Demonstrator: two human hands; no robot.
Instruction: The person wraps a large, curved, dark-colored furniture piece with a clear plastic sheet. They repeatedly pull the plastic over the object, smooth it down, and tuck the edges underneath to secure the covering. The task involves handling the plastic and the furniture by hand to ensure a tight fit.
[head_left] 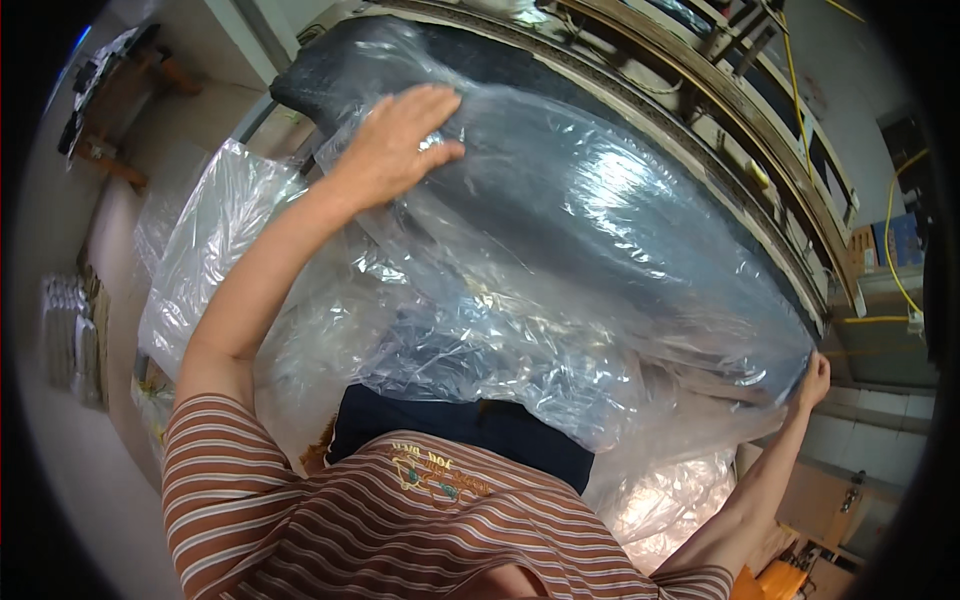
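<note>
A wide sheet of clear plastic film [540,240] lies over a dark table surface [480,55] in front of me, wrinkled and glossy. Its near part hangs in crumpled folds against my body. On the upper left of the film, my left hand [405,140] rests with fingers stretched out and thumb apart. Far to the right, my right hand [817,380] is closed at the film's right edge, fingers pinched on it.
Behind the table runs a long machine with a rail [720,185] and yellow cables [890,240]. More clear film [215,240] hangs at the left. A stack of folded bundles [75,340] stands on the far left floor. Something orange [782,580] sits at the lower right.
</note>
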